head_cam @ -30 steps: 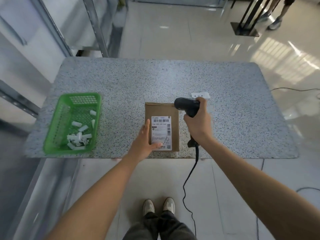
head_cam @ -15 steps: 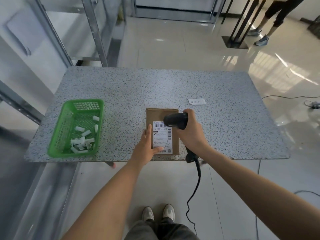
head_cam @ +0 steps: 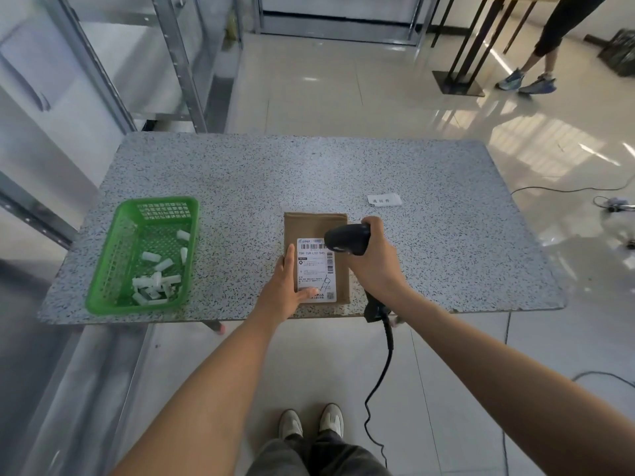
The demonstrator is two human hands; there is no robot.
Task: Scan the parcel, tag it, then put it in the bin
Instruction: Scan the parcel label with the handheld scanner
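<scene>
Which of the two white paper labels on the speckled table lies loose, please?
The small white slip beyond the black scanner; the larger barcode label is stuck on the brown parcel.

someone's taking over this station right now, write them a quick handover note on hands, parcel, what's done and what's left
Left hand: open, flat on the brown parcel, thumb on its shipping label.
Right hand: shut on the corded barcode scanner, aimed at the label's barcode.
The parcel lies at the near edge of the speckled table. A small white tag lies beyond it. The green basket of white pieces sits to the left.
Done: parcel positioned, scanner aimed; scan not confirmed.
Left: tag the parcel, put it in the bin.
</scene>
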